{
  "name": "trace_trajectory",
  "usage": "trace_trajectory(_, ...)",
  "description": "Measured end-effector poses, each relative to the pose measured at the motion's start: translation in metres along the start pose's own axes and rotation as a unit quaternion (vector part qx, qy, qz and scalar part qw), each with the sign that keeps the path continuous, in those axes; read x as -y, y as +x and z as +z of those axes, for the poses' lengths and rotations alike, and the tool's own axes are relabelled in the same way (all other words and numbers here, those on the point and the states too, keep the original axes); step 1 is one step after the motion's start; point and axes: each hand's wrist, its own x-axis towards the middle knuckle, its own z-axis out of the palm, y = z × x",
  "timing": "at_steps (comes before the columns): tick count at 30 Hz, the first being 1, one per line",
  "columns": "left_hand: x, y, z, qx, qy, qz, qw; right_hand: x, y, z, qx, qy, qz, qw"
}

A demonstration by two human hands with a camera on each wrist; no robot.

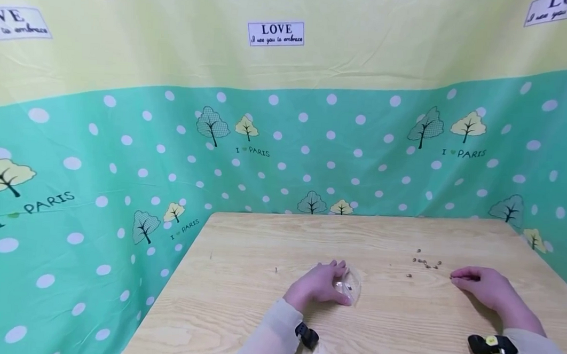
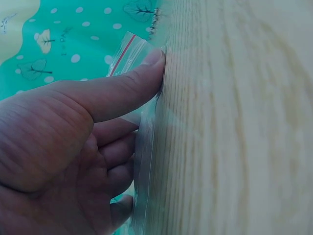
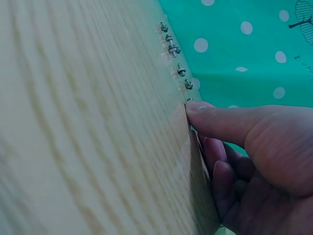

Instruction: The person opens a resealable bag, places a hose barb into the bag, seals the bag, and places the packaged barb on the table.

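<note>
the right grip (image 1: 484,289) is low on the desk (image 1: 242,239), thumb and forefinger brought together on what looks like a small screw (image 3: 190,100) at their tips. the left grip (image 1: 317,284) is curled round a clear bag (image 1: 355,279) lying flat on the wood, thumb at the near side and fingers at the far side; a dark speck (image 1: 350,288) shows through the plastic.

to pinch well, i would keep the right fingertips flat to the wood and squeeze lightly on the screw's shank, since a piece this tiny could easily roll or flick away. the left thumb should hold the bag without crushing its mouth (the red strip (image 2: 122,56) probably marks the seal, though i cannot tell whether it is parted).

the other loose screws (image 1: 425,263) lie in a small scatter just left of the right grip, with one single screw (image 1: 409,275) a little nearer the person, so a low sideways sweep might knock them; lifting first seems wiser. between that scatter and the bag is a stretch of bare wood, good for passing over. the desk's far edge, against the curtain (image 1: 290,134), is well apart from both grips.
</note>
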Motion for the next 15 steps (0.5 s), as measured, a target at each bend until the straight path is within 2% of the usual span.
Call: trace_trajectory(15,0.0031,0.0031,0.0019,0.005,0.010,0.007,0.9999,-0.0022,-0.0016,-0.0017,0.012,-0.002,-0.035,0.9993)
